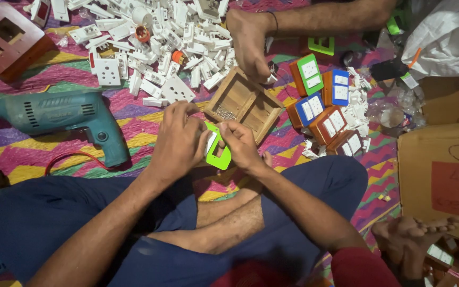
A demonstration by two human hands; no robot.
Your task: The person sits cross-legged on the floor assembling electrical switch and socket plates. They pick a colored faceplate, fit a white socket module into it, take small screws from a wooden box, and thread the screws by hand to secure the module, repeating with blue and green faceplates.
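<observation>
Green plastic switch-plate frame (pixel 218 150) sits pinched between the left hand (pixel 179 142) and right hand (pixel 241 144) above the lap, a white module seemingly being seated, with the wooden tray (pixel 244 102) at one o'clock; next, I judge, comes firm aligned pressing

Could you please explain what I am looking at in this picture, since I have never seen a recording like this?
There is no machine here: a camera worn on a person's head looks down at their own hands and crossed legs on a colourful mat. The left hand and right hand together hold a bright green switch frame, with a small white piece between the fingers. In front lies an open wooden box, a pile of white switch parts, and finished coloured switch boxes. A teal power drill lies to the left. Another person's hand reaches in from the top.
</observation>
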